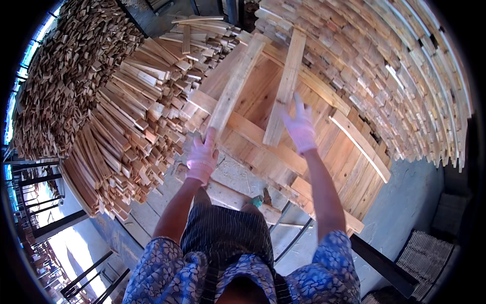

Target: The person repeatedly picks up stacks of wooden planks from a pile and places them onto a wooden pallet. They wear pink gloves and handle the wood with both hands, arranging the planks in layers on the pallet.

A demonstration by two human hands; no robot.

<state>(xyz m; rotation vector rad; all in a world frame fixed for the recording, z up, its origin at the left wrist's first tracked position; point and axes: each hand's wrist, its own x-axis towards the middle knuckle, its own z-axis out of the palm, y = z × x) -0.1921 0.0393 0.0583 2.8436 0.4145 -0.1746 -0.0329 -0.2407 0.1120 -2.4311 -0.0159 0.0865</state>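
Observation:
My left hand (202, 155), in a pale pink glove, is at the near end of a long wooden board (237, 86). Its fingers stretch forward and touch that end, with the thumb apart. To the right, a second board (286, 86) lies at a slant. My right hand (300, 126), gloved alike and slightly blurred, is beside this board's right edge with its fingers spread; I cannot tell whether the thumb touches it. Both boards rest across a panel of joined planks (326, 124) with crosswise strips. A narrow slat (360, 147) lies on the panel's right part.
Stacked wooden slats (126, 121) rise close on the left, with a heap of short wood pieces (76, 71) behind. A tall wall of stacked wood (374, 76) borders the panel at the far right. A dark metal beam (385, 266) juts out at lower right.

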